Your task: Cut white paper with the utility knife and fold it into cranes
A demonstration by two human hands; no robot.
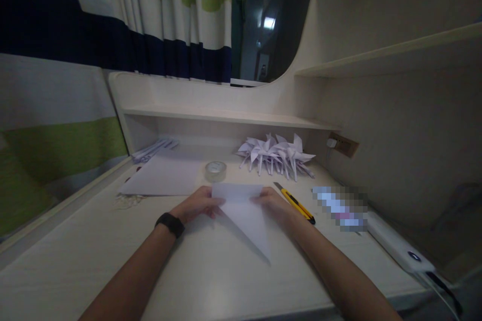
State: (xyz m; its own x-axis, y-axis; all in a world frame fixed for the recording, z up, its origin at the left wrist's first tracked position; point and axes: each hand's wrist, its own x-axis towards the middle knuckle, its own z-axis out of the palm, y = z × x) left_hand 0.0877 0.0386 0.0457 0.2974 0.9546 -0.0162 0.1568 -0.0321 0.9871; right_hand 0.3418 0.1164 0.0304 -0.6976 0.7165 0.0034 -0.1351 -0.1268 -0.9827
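1. the paper (244, 215) lies flat on the desk (211, 276), folded to a long triangle with its point toward the person; a crease could run crooked if either hand slides while pressing, since nothing but the fingers pins the sheet to the smooth top.
2. the folded edge could spring up if one side lets go early, because the upper corners are the only places held.
3. the knife (295, 202) lies just beside the right hand (273, 199); a sideways sweep of the wrist could knock it. whether its blade is out is hard to tell in this dim view.
4. the tape (215, 170) and the cranes (276, 154) sit behind the paper, near enough to be nudged by a forward push.
5. left hand (199, 203): grip lightly closed, fingers pinching the paper's upper left corner.
6. right hand: grip likewise curled, fingertips pressing on the upper right corner; it appears to pinch rather than rest flat.
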